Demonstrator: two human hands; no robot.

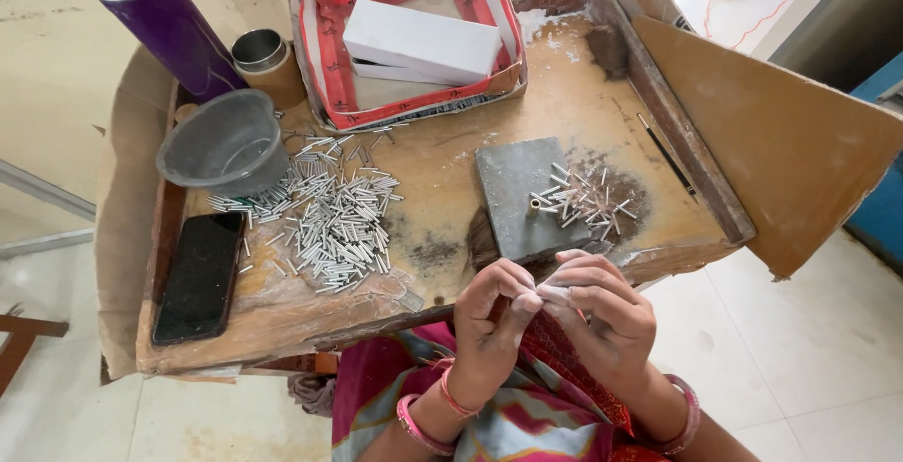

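- Head view looked down on a worn wooden tray (pixel 451 156), its surface scuffed and dusted with pale powder.
- Left hand (pixel 489 326) and right hand (pixel 602 316) met just below the tray's near edge, fingertips pinched together over something small and pale — too small to tell what, though it looked like a bit of white material.
- Both grips were narrow, thumb against forefinger; whether a metal piece sat between them could not be seen.
- Step in hand, as I judged it: fine fingertip work on one small piece, done close to the body over red patterned cloth.
- Next move would call for a steady pinch and a short reach forward to the slab — the loose tubes there would roll easily.
- Grey slab (pixel 517 194) lay flat just ahead of the hands, square and matte, with a small scatter of tubes (pixel 588 200) on and beside its right edge.
- Big pile of tubes (pixel 334 213) spread at the tray's left — thin, short, shiny silver cylinders, lying every way.
- Grey bowl (pixel 226 142) stood beside that pile, smooth plastic, round.
- Black phone (pixel 199 276) lay flat at the near left corner, glossy.
- Red-edged box (pixel 409 39) at the far side held white rectangular cartons.
- Purple cylinder (pixel 165 20) and a small metal cup (pixel 259 50) stood at the far left.
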